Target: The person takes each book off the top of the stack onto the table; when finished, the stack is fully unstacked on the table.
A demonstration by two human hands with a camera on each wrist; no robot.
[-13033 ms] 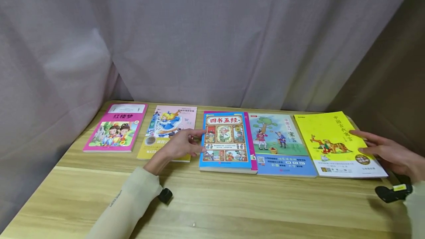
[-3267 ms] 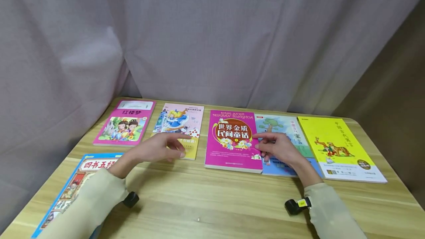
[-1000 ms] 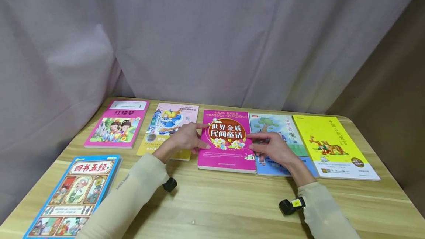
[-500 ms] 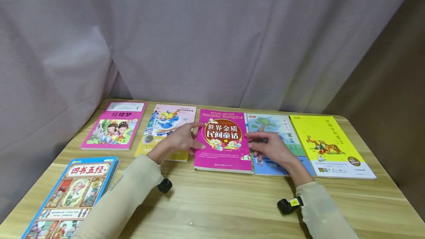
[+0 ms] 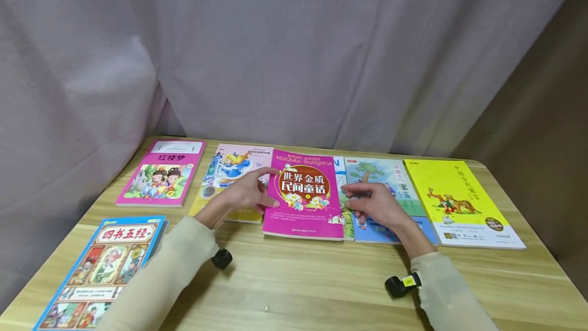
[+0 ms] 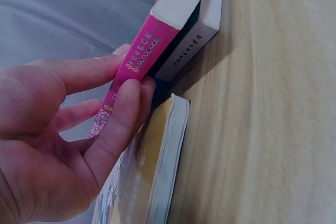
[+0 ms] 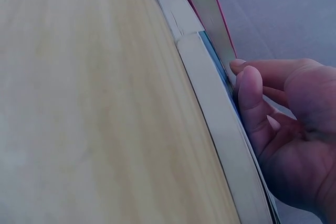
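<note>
My left hand (image 5: 243, 194) pinches the left edge of a magenta book (image 5: 303, 218). In the left wrist view thumb and fingers grip its pink spine (image 6: 137, 51), tilted up off a grey-spined book (image 6: 185, 50) lying beneath it. A strip of that lower book (image 5: 349, 228) shows along the magenta book's right side; the rest is covered. My right hand (image 5: 378, 206) is over the left part of a blue and green book (image 5: 399, 229), fingers loosely bent, fingertips close by the magenta book's right edge. Whether they touch that edge I cannot tell.
A pink and yellow book (image 5: 236, 165) lies partly under my left hand. Further left is a pink book (image 5: 161, 178), with a blue-bordered book (image 5: 101, 264) in front, partly behind my sleeve. A yellow book (image 5: 452, 193) lies at right. A grey curtain (image 5: 294, 55) hangs behind the table (image 5: 294, 280).
The blue-bordered book has gone from the magenta book's top to the front left. In the last second the left hand has taken the magenta book leftward, uncovering a book beneath.
</note>
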